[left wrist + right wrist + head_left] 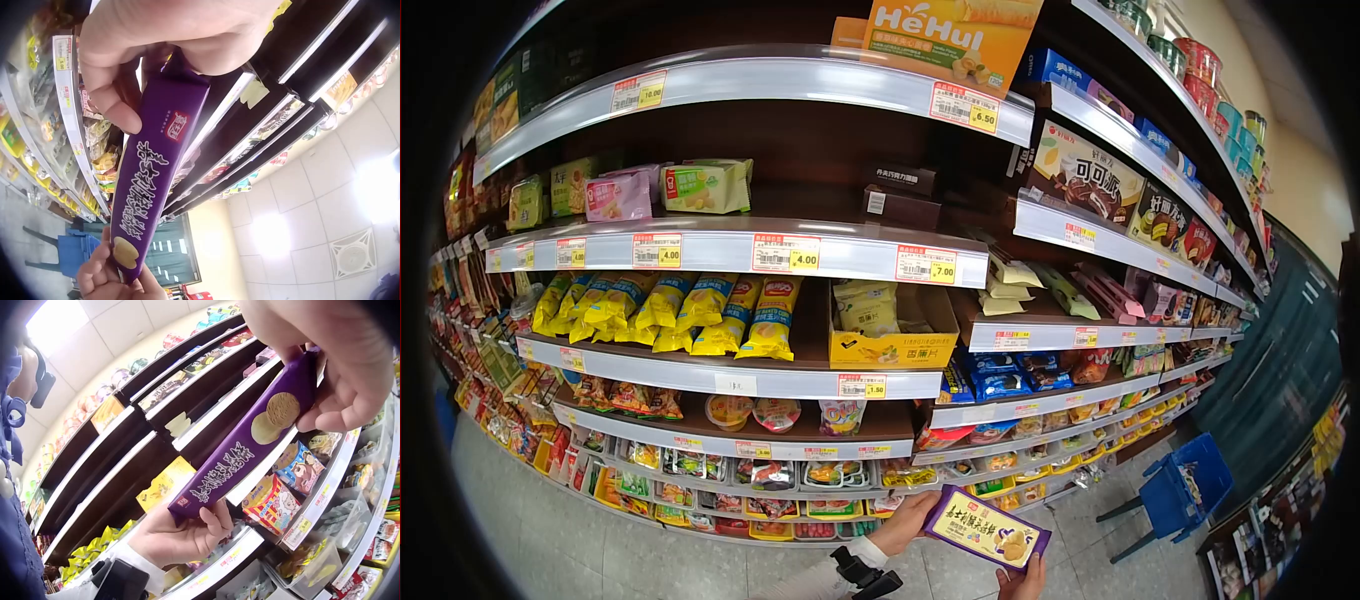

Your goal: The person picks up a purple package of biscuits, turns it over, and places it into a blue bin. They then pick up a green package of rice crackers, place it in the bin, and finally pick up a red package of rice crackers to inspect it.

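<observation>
Between both hands is a flat purple biscuit packet with a pale label, dark lettering and pictured round biscuits. My left hand grips its left end. At the opposite, lower right end, my right hand pinches the corner. In the left wrist view, a narrow purple side of the packet shows, with the left thumb and fingers around its near end. The right wrist view shows the right hand holding the end beside the biscuit picture, while the left hand supports the other end.
Snack shelves rise in front, holding yellow snack bags, an open yellow carton and an orange HeHui box. Low bins of small packets line the bottom. A blue basket on legs stands on the floor at right.
</observation>
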`<state>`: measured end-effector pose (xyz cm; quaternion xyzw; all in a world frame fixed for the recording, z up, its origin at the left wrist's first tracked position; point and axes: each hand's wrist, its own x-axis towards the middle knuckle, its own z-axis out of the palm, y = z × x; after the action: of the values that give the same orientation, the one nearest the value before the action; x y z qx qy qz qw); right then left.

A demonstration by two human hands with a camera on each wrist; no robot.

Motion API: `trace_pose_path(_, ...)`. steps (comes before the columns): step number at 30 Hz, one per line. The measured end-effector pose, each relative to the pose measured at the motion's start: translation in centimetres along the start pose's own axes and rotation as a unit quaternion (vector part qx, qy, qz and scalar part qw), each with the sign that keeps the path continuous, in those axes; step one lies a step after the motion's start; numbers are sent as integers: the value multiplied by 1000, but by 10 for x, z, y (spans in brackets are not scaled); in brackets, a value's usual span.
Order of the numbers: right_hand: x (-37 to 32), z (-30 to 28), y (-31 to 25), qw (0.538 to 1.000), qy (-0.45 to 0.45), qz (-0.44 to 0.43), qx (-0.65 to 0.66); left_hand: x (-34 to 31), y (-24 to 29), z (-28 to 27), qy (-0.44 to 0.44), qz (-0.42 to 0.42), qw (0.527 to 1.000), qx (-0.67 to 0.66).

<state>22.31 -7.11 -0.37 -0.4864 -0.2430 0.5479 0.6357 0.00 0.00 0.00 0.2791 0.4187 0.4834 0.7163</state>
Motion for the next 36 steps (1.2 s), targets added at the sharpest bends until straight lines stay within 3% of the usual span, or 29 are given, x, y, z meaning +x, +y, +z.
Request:
trace_pose_path(9,0,6,-2,1000,-6,-8,0,-3,11,1,8,-31,999,-21)
trace_pose_path(36,4,-3,8,1000,6,-22,14,3,8,2,6,-21,999,-42)
